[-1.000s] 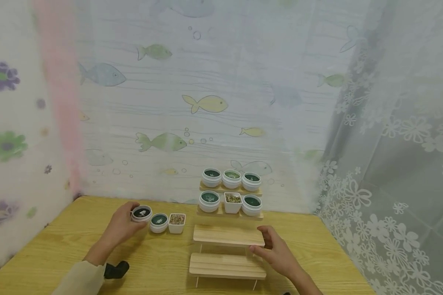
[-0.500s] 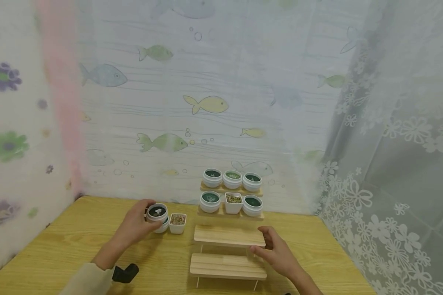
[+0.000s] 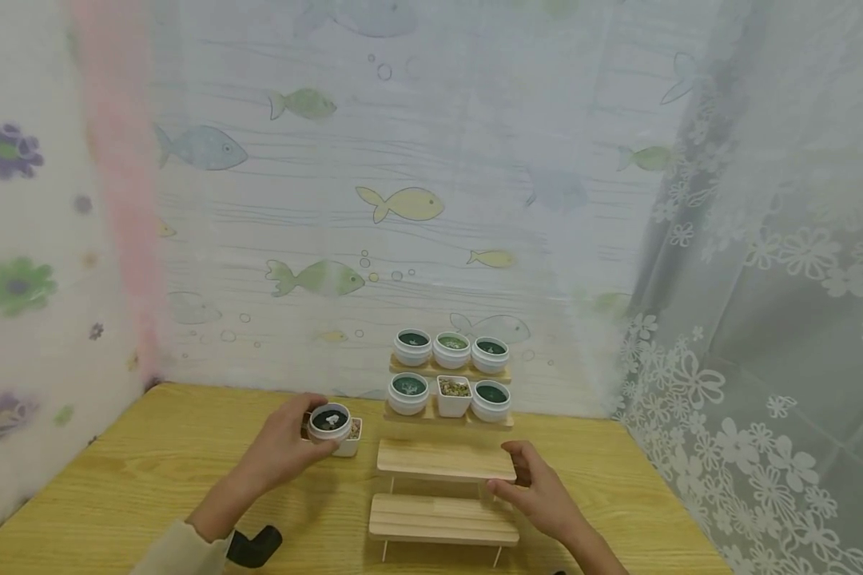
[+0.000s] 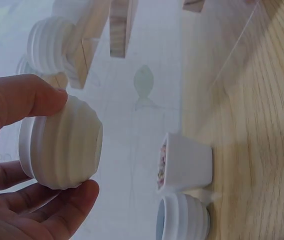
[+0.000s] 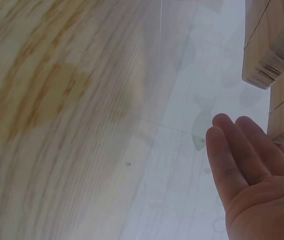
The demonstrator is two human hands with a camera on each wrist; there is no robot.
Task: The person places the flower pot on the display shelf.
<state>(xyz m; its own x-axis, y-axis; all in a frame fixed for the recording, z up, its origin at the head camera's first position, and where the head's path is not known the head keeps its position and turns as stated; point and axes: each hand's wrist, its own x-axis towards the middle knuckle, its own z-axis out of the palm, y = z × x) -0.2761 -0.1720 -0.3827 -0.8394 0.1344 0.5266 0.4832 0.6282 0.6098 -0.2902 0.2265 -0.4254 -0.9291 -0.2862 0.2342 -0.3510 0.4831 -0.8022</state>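
Note:
My left hand point(image 3: 284, 447) grips a small white round bowl point(image 3: 330, 423) by its sides, held above the table. Its ribbed wall shows between thumb and fingers in the left wrist view. Dark contents with a white mark fill it. Behind it, partly hidden, stands a square white bowl point(image 3: 348, 450) of speckled bits; another round bowl point(image 4: 184, 217) beside that one shows in the left wrist view. My right hand point(image 3: 542, 491) holds the right end of a shelf on the tiered wooden stand point(image 3: 446, 459), thumb at the front edge, index finger behind; its other fingers are straight.
On the stand's two upper shelves sit several small white bowls point(image 3: 408, 395), mostly round with green contents, one square point(image 3: 453, 397). The lowest shelf point(image 3: 443, 519) is bare wood. A patterned curtain point(image 3: 403, 239) hangs behind the wooden table point(image 3: 187, 447).
My left hand has carried the round bowl rightward, past the other round bowl and in front of the square one. My right hand stays at the shelf's end.

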